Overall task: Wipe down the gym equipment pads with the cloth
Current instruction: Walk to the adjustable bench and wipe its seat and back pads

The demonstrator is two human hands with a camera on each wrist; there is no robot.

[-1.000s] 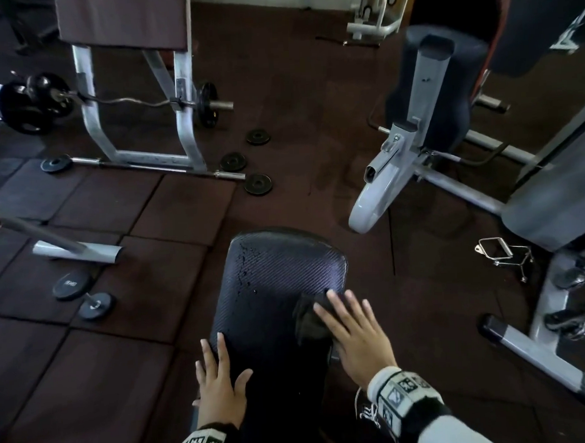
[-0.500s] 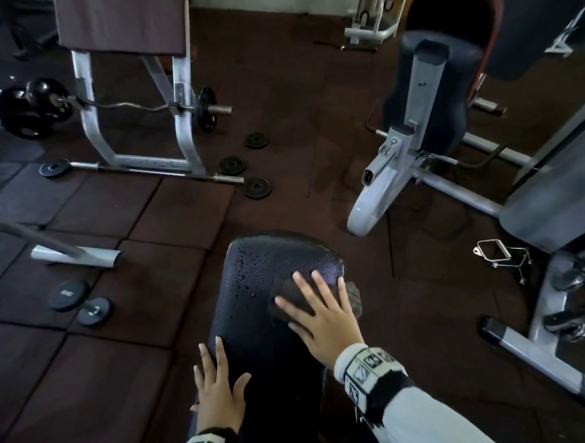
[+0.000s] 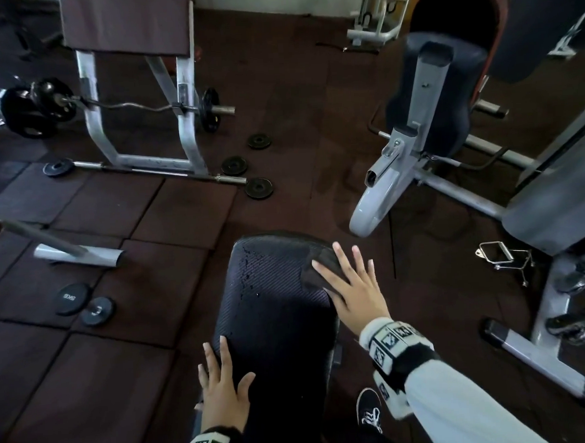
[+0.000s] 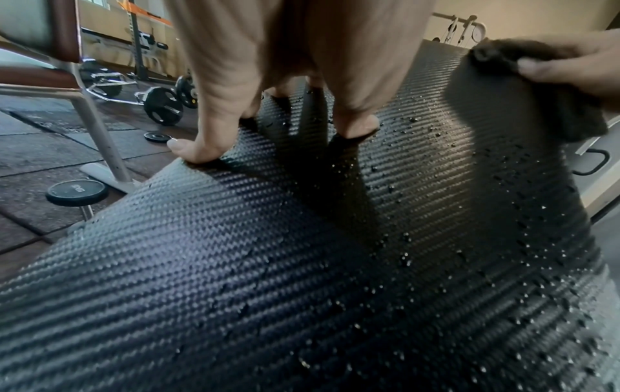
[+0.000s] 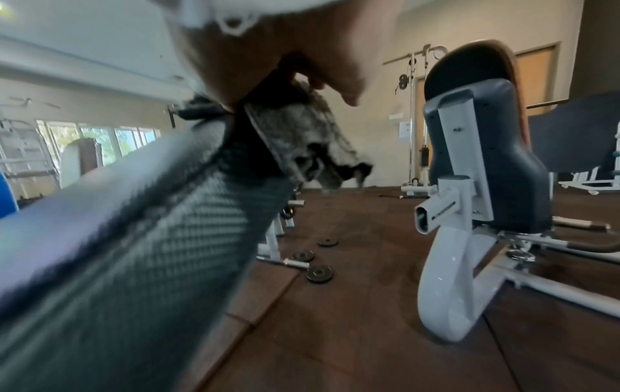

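A black textured bench pad (image 3: 271, 290) (image 4: 302, 238) (image 5: 134, 225) stretches away from me, speckled with water droplets along its left side. My right hand (image 3: 352, 286) lies flat with straight spread fingers, pressing a dark cloth (image 3: 315, 271) (image 4: 523, 87) (image 5: 302, 138) onto the pad's far right corner; the cloth hangs over the edge. My left hand (image 3: 222, 387) (image 4: 278, 92) rests flat on the pad's near left edge, fingers straight, fingertips (image 4: 355, 124) touching the surface.
A grey machine with a dark padded seat (image 3: 433, 95) (image 5: 486, 159) stands to the right. A preacher bench frame (image 3: 142, 104) with a barbell stands far left. Loose weight plates (image 3: 259, 188) (image 3: 72, 298) lie on the brown rubber floor. A metal cable handle (image 3: 503, 257) lies at right.
My right hand has slid the cloth forward and rightward, from the pad's middle right to its far right corner. The left hand has stayed at the near left edge.
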